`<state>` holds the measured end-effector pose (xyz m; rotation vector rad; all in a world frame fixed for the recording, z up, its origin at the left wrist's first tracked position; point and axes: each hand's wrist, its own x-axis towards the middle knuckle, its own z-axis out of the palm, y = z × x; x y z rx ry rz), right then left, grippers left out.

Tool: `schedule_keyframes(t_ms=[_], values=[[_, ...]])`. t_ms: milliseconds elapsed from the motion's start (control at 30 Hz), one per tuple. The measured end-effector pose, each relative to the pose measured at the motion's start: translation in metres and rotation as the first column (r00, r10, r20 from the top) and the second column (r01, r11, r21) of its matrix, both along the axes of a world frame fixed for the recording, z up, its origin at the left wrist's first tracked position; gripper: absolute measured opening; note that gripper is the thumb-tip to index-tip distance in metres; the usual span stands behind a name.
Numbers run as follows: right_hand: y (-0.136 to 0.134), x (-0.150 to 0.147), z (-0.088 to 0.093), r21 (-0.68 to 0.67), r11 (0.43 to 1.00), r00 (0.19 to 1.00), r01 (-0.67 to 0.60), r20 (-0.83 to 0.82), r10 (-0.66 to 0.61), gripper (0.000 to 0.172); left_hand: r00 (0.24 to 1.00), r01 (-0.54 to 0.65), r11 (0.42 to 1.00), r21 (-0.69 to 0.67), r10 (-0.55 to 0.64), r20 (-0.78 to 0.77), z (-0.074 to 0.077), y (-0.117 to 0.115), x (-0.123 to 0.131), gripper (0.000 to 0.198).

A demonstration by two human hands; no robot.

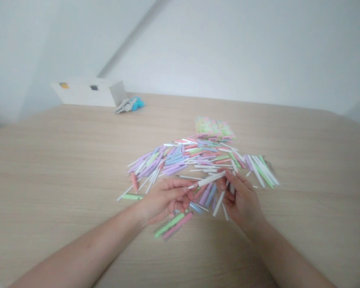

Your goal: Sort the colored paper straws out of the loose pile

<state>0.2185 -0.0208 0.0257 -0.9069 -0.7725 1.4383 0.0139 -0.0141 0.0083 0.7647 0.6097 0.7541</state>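
A white pen barrel (211, 179) spans the space between my two hands, slightly tilted, above the table. My left hand (168, 196) pinches its narrow tip end between thumb and fingers. At the other end, my right hand (243, 198) has closed its fingers on the barrel. More slim white pen parts (219, 203) stick out downward from that same palm. Beyond and beneath the hands spreads a loose pile of pastel pen parts (175, 158). A green pen (169, 225) and a pink pen (177, 226) lie side by side below my left hand.
White and green barrels (262, 171) lie in a small group to the right. Stacked pastel packs (214, 129) sit behind the pile. Far left on the wooden table (63, 160) are a white box (87, 95) and a crumpled grey-and-blue item (130, 105), near the wall.
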Motion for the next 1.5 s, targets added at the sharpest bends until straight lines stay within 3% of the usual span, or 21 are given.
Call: schedule_keyframes(t_ms=[233, 500, 733, 1000, 1233, 1500], values=[[0.001, 0.0, -0.002, -0.014, 1.0, 0.999, 0.022, 0.036, -0.021, 0.021, 1.0, -0.003, 1.0, -0.022, 0.003, 0.029, -0.002, 0.0, 0.0, 0.024], [-0.003, -0.009, -0.005, -0.102, 0.989, 0.984, -0.11, 0.128, 0.123, 0.024, 0.997, 0.078, 0.997, -0.03, -0.077, 0.031, 0.007, -0.004, 0.004, 0.022], [-0.003, -0.01, -0.007, -0.093, 0.982, 0.98, -0.165, 0.095, 0.174, 0.027, 0.99, 0.127, 0.992, -0.014, -0.126, 0.056, 0.01, -0.005, 0.004, 0.025], [-0.004, -0.01, -0.004, -0.087, 0.983, 0.983, -0.163, 0.073, 0.169, 0.027, 0.979, 0.148, 0.989, 0.013, -0.148, 0.141, 0.008, -0.005, 0.002, 0.04], [-0.004, -0.009, -0.005, -0.097, 0.984, 0.986, -0.153, 0.053, 0.158, 0.023, 0.971, 0.155, 0.988, 0.024, -0.157, 0.182, 0.007, -0.005, 0.002, 0.036], [-0.001, -0.009, -0.004, -0.074, 0.997, 1.0, 0.005, -0.019, -0.006, 0.021, 0.985, 0.112, 0.988, 0.106, -0.125, 0.123, -0.001, -0.005, 0.003, 0.033]])
